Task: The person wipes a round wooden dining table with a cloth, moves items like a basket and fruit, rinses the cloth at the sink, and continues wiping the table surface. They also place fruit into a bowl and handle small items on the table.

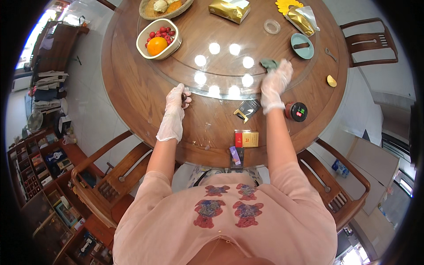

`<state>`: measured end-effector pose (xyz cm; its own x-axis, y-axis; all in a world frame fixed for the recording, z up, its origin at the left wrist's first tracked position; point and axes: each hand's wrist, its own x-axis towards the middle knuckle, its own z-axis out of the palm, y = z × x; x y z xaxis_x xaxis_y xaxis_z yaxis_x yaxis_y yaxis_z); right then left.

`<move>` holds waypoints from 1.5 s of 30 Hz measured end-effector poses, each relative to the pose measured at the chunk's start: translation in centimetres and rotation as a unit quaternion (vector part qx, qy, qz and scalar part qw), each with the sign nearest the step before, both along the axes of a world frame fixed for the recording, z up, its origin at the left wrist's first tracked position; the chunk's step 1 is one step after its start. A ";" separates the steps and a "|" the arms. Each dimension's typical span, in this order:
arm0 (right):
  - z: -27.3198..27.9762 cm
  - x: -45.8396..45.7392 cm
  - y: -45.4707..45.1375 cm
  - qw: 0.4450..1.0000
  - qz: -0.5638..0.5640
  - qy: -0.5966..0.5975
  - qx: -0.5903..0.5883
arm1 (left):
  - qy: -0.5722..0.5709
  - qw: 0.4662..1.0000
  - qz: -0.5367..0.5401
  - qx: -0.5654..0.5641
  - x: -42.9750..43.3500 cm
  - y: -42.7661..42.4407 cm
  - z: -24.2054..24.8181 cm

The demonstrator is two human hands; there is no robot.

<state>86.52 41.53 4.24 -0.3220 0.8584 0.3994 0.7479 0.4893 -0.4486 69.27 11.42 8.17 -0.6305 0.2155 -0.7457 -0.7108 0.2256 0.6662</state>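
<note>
My right hand [276, 81], in a thin translucent glove, holds a green cloth [269, 64] on the glass turntable [228, 81] of a round wooden table. My left hand [178, 97], gloved too, is closed around a small dark object [183, 98] by the turntable's near edge; what it is I cannot tell. Below my right hand lie a black packet [247, 109] and a jar with a black lid [298, 112]. Nearer to me are a red and gold cigarette pack [246, 139], a purple lighter [235, 155] and crumbs [200, 143].
A white container of red fruit and an orange [157, 46] and a woven basket [177, 12] stand far left. Gold tissue packs [229, 10], a clear lid [272, 26], a teal dish [308, 52], a bottle opener [330, 54] and a yellow slice [331, 80] lie around the far and right side.
</note>
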 end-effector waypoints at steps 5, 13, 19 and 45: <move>1.3 -12.2 -5.0 0.963 0.254 -0.087 0.015 | -0.009 1.000 0.014 -0.002 -0.7 0.0 -0.7; 3.7 -4.1 -9.5 0.921 0.353 0.027 -0.164 | -0.045 0.998 0.043 0.007 -1.7 -2.5 -2.0; 6.6 -2.3 -7.2 0.930 0.095 0.224 -0.275 | -0.079 0.997 0.009 0.020 -1.8 -1.9 -1.2; -0.6 0.1 1.2 0.979 -0.062 -0.020 0.195 | -0.091 0.996 0.007 0.017 -2.0 -1.7 -1.3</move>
